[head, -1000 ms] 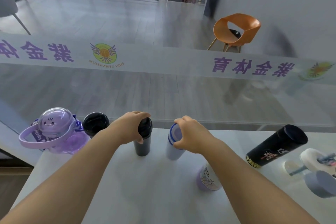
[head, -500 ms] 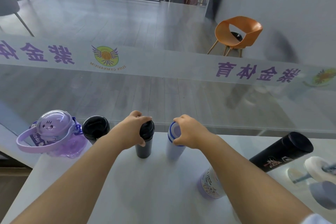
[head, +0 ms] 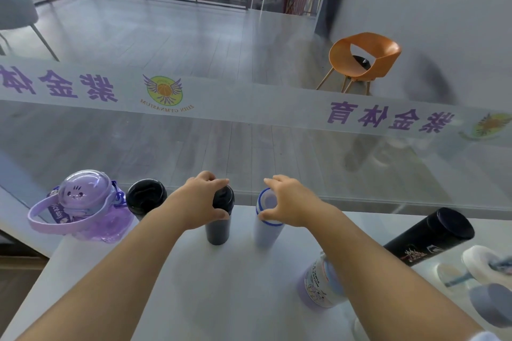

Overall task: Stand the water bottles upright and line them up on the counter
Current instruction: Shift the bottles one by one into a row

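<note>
The small black bottle (head: 217, 225) stood up straight near the far edge of the white surface (head: 221, 299). The left hand (head: 201, 202) sat on top of it. Its grip was closed round the black cap, thumb on the near side and fingers over the far side. Just beside it, at 3 o'clock, the white bottle (head: 267, 230) with blue rings stood up too, not touching the black one. The right hand (head: 288, 202) held its top, and its grip pinched the rim, thumb near and fingers far. At 9 o'clock from the small black bottle stood a fat black bottle (head: 146, 198), partly hidden by the left arm. Right next to that, further toward 9 o'clock, a purple bottle (head: 83, 202) with a clear round lid, a little face and a purple strap stood at the corner of the surface. At 4 o'clock from the white bottle, a long black bottle (head: 426, 238) lay on its side, its cap pointing to 2 o'clock. A purple and white bottle (head: 318, 288) was under the right arm at 5 o'clock; I could not tell if it stood or lay. Some white and grey things (head: 484, 260) sat at the right edge, too blurry to name. Behind the surface was a glass wall (head: 249, 147) with purple letters, and far off at 1 o'clock stood an orange chair (head: 363, 58).
</note>
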Tool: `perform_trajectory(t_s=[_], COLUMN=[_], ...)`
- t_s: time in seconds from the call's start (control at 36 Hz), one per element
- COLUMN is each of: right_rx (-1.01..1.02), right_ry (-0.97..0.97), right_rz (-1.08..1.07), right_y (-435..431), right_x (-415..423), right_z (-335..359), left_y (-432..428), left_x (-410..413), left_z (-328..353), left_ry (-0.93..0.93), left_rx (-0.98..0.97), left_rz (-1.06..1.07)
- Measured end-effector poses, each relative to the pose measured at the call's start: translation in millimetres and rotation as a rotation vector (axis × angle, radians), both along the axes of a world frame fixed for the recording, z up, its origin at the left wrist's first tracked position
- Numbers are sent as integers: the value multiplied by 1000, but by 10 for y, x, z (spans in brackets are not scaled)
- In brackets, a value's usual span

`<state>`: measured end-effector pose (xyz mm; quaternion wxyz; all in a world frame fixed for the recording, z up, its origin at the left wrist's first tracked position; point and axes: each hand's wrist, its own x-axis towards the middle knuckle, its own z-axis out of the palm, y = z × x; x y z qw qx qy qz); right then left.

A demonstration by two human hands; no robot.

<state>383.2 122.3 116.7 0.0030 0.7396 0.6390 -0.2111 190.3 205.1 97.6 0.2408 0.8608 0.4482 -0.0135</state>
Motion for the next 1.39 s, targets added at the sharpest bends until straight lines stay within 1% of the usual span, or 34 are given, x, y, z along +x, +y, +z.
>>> perform_trajectory(t_s=[0.19, 0.33, 0.42, 0.58, 0.64, 0.75, 0.83, 0.92, 1.0, 1.14, 1.28, 1.39], right_rx=[69, 40, 19, -9, -8, 22, 33, 15, -20, -25, -17, -51], right_ry=[-11, -14, -25, -57, -58, -19, -25, -23, -23, -24, -25, 6], right_rz=[-18, -40, -56, -99, -132, -250, -321, -408, -452, -437, -355, -252], right_y=[-174, -466, -689, -1178, -1348, -1706, -1956, -2195, -2393, -2601, -2641, -2612], right_x=[194, 382, 467, 559, 580, 616, 639, 660, 712, 854, 1005, 1073], right_z=[358, 515, 571, 598, 587, 549, 482, 385, 278, 98, -96, -261], left_y=[-177, -446, -630, -941, -1013, -1152, -1288, -1431, -1552, -1676, -1767, -1817], left_x=[-3, -16, -15, 53, 81, 196, 300, 425, 561, 809, 1088, 1267], left_z=[278, 394, 384, 312, 282, 230, 188, 133, 88, 1, -46, -79], left_ry=[-22, -21, -25, 34, 28, 22, 31, 5, -27, -102, -184, -154], left_rx=[189, 283, 292, 258, 234, 181, 162, 136, 118, 97, 48, -7], left_rz=[23, 34, 35, -36, -52, -143, -235, -294, -332, -349, -316, -286])
